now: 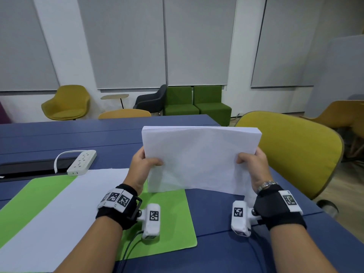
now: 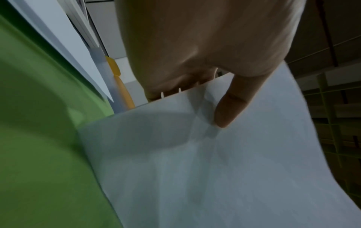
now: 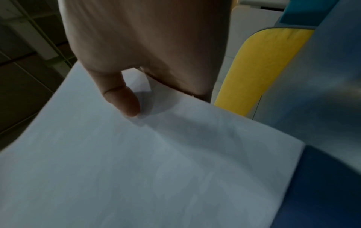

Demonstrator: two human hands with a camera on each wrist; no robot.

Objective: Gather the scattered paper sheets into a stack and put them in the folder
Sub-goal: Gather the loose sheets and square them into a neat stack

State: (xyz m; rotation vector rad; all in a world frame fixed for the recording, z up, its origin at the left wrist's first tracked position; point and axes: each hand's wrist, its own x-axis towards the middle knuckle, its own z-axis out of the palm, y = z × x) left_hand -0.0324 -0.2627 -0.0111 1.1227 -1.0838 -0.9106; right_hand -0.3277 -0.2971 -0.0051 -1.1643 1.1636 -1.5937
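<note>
White paper sheets (image 1: 199, 158) are being held upright as one stack over the blue bench (image 1: 69, 134), both hands gripping the side edges. The left hand (image 1: 140, 168) is pinching the left edge, its thumb lying on the front sheet and its fingers curling behind; the right hand (image 1: 254, 168) is doing the same on the right edge. The stack's lower edge is hanging just above the near right corner of the green folder (image 1: 173, 213), which is lying open and flat on the bench. One more white sheet (image 1: 65, 203) is lying across the folder, to the left of the stack. A white power strip (image 1: 82, 161) is sitting behind the folder, and a yellow chair (image 1: 291, 150) is standing at the right
</note>
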